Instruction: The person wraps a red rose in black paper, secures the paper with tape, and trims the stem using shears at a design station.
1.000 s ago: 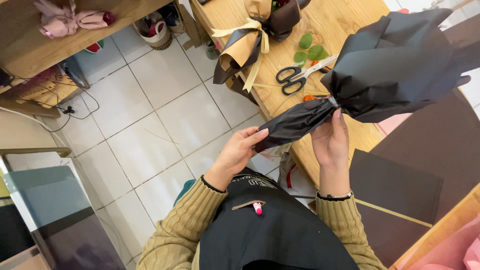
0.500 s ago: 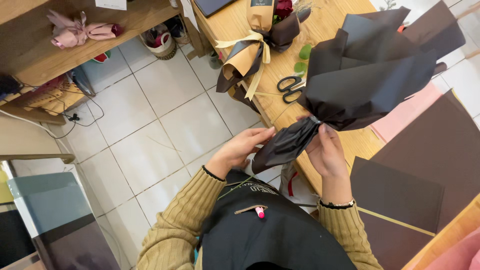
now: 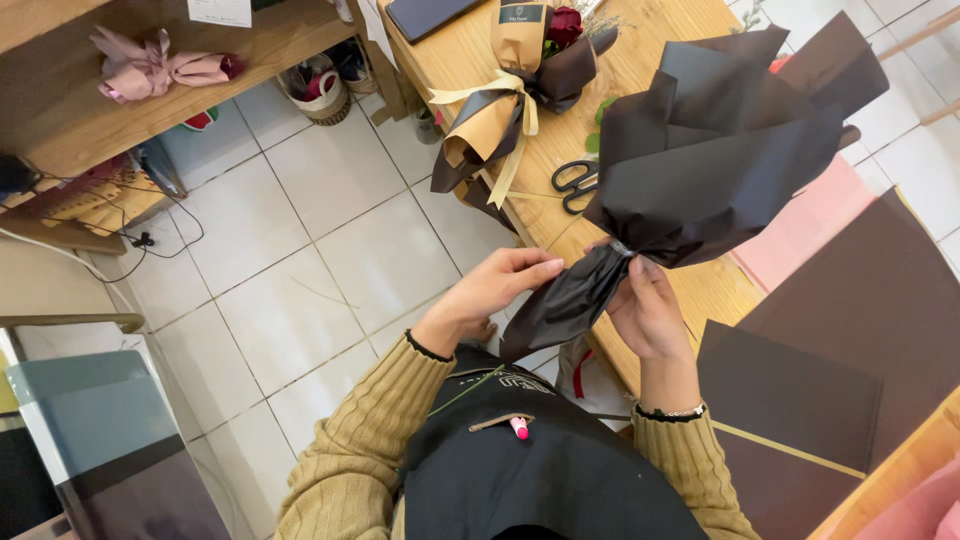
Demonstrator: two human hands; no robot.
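A large bouquet wrapped in black paper (image 3: 720,150) hangs over the wooden table's edge, flaring wide at the top and narrowing to a gathered stem end (image 3: 565,305) near my chest. My right hand (image 3: 650,310) grips the wrap at its pinched neck. My left hand (image 3: 500,285) rests its fingertips on the lower stem end of the black paper, fingers closed around it.
On the wooden table (image 3: 470,60) lie a finished bouquet in tan paper with a dark ribbon (image 3: 510,110) and black scissors (image 3: 575,185). Dark and pink paper sheets (image 3: 820,320) are spread at the right. A low shelf (image 3: 120,110) holds a pink wrapped bundle.
The black bouquet has swung upward and to the right. Both hands have kept their hold on its neck and stem end.
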